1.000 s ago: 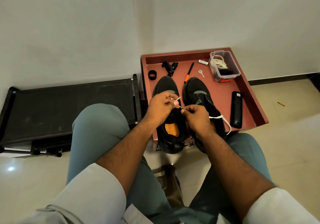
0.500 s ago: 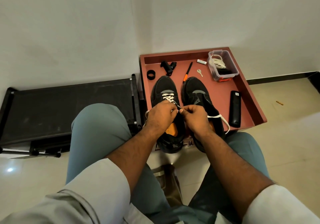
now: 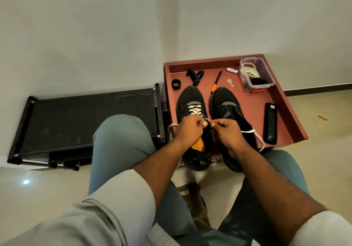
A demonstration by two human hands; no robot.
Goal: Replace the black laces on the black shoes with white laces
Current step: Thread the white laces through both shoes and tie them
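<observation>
Two black shoes stand side by side on a red tray table. The left shoe has a white lace crossed through its front eyelets and an orange insole showing at the heel. My left hand pinches one end of that lace over the shoe's tongue; a loop of it hangs to the left. My right hand pinches the other end, which trails white across the right shoe. The right shoe shows no lacing in its eyelets.
On the tray lie a clear box with white and black laces, a black remote, a key, an orange-handled tool, a black ring and a black clip. A black rack stands left. My knees flank the tray.
My hands have drawn back toward me along the left shoe, uncovering its front white crossings. The lace ends now run out to both sides.
</observation>
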